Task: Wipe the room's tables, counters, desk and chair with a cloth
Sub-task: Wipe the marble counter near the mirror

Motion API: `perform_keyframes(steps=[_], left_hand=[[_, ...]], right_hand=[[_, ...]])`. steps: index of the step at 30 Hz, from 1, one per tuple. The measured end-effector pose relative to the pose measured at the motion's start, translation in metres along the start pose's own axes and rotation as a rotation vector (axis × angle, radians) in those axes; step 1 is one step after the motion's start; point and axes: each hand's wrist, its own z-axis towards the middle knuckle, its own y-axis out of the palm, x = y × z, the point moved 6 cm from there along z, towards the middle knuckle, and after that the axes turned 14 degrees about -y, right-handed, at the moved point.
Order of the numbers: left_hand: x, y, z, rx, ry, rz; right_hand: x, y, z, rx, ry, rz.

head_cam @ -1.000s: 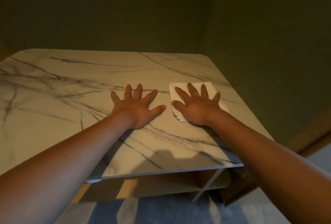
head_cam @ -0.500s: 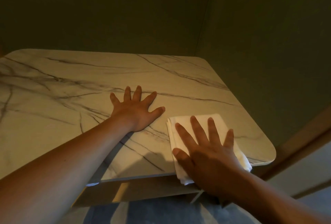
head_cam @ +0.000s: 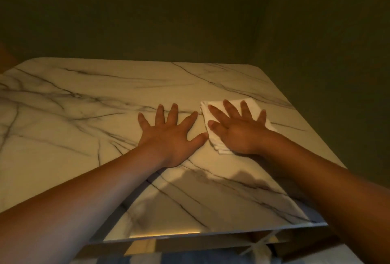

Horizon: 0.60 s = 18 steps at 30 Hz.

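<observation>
- A folded white cloth (head_cam: 249, 106) is seen lying flat on the marble-patterned table (head_cam: 84, 95), in the right-hand part of the top, short of its far right corner.
- The right hand (head_cam: 238, 130) is laid palm-down on the cloth, fingers straight and spread; nothing is gripped, the cloth is only pressed.
- The left hand (head_cam: 168, 135) is laid flat on the bare tabletop just beside the cloth, fingers spread, holding nothing; its thumb tip lies at the cloth's near left edge, contact cannot be confirmed.
- Handling, judged: the cloth appears soft, light and limp, stacked in several layers, visible at its near corner. It would be expected to slide easily on the smooth, glossy top and to bunch or unfold if pushed from one edge.
- Hold, judged: a flat palm centred over the folds, with even downward pressure, is considered best; for lifting, the layers should be pinched together at the folded edge.
- Step, judged: the table's right side is being wiped.
</observation>
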Motion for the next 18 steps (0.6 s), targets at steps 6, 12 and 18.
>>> perform_keyframes(steps=[6,12,18], left_hand=[[0.001,0.000,-0.001,0.025,0.021,-0.004],[0.001,-0.002,-0.004,0.041,0.043,-0.041],[0.000,-0.002,-0.004,0.076,0.045,-0.047]], right_hand=[[0.024,-0.013,0.085,0.034,0.049,-0.028],[0.032,-0.025,0.153,0.057,0.083,0.000],[0.038,-0.037,0.202,0.065,0.112,0.017]])
